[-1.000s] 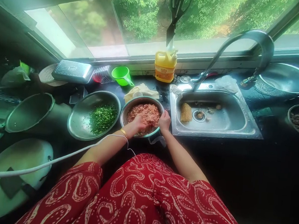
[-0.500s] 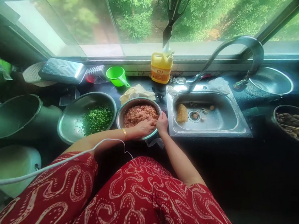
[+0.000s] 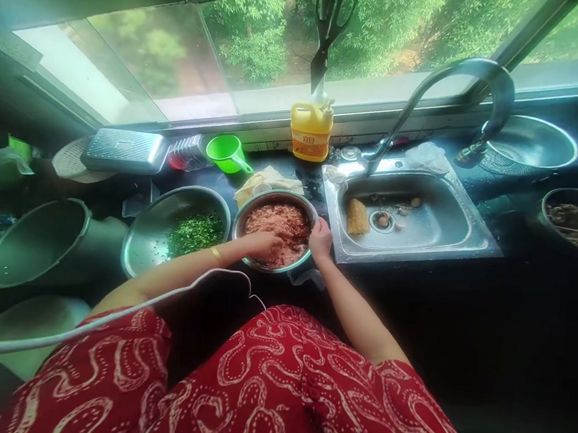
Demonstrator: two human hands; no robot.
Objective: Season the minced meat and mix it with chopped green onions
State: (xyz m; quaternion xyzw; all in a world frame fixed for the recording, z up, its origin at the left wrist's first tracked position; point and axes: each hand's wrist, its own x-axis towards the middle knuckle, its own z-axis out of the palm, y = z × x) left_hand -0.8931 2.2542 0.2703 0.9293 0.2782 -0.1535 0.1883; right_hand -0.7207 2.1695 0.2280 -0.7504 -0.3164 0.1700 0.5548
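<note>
A round metal bowl (image 3: 243, 208) of pink minced meat (image 3: 281, 217) stands on the counter in front of me. My left hand (image 3: 266, 244), a gold bracelet at its wrist, is down in the bowl. Its fingers are curled into the meat, the tips buried. My right hand (image 3: 321, 240) is closed on the bowl's right rim. To the left, a wider metal basin (image 3: 144, 226) holds chopped greens (image 3: 197, 234). A pale cloth (image 3: 269, 177) with a small white cup on it lies behind the bowl.
On the right is a steel sink (image 3: 432, 220) with a loofah-like piece (image 3: 357, 216) and scraps, under a curved faucet (image 3: 421, 87). A yellow jug (image 3: 311, 132) and green scoop (image 3: 227, 154) stand behind. A white cable (image 3: 164, 300) crosses my left arm. A large pot (image 3: 34, 245) sits far left.
My left hand has moved left and back through the meat, away from the right rim, its fingers now more curled. My right hand still holds the rim. The view has shifted slightly.
</note>
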